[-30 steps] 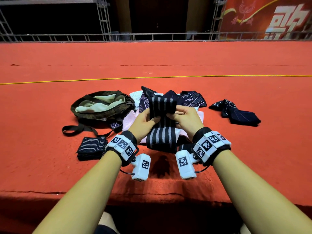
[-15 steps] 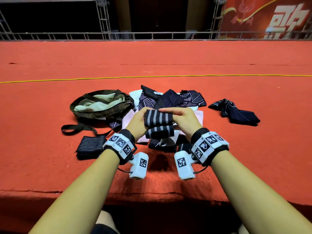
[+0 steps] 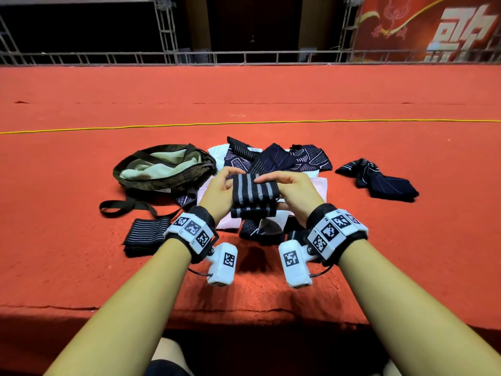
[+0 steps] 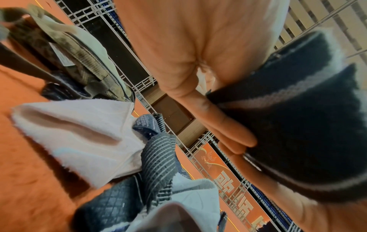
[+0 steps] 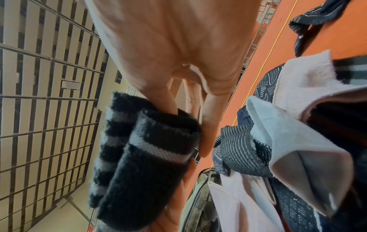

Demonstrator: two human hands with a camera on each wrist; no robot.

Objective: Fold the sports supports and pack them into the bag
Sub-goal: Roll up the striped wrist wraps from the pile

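Note:
Both hands hold a black support with grey stripes (image 3: 254,195), folded over on itself, a little above the red carpet. My left hand (image 3: 221,192) grips its left end, thumb against the fabric (image 4: 298,125). My right hand (image 3: 294,192) grips the right end with fingers laid over the top fold (image 5: 151,150). The olive bag (image 3: 162,172) lies open to the left, pale lining showing. A folded black pinstriped support (image 3: 147,236) sits in front of the bag. More dark patterned supports (image 3: 279,160) are heaped behind my hands.
Pink and white cloths (image 3: 317,185) lie under the heap. Another dark support (image 3: 379,180) lies apart at the right. The bag strap (image 3: 127,206) trails toward me. A yellow cable (image 3: 244,122) crosses the carpet beyond. The carpeted edge (image 3: 244,312) runs below my wrists.
The striped support hung full length between my hands a second ago; its lower part has been folded up, and it is now a short doubled bundle held slightly higher.

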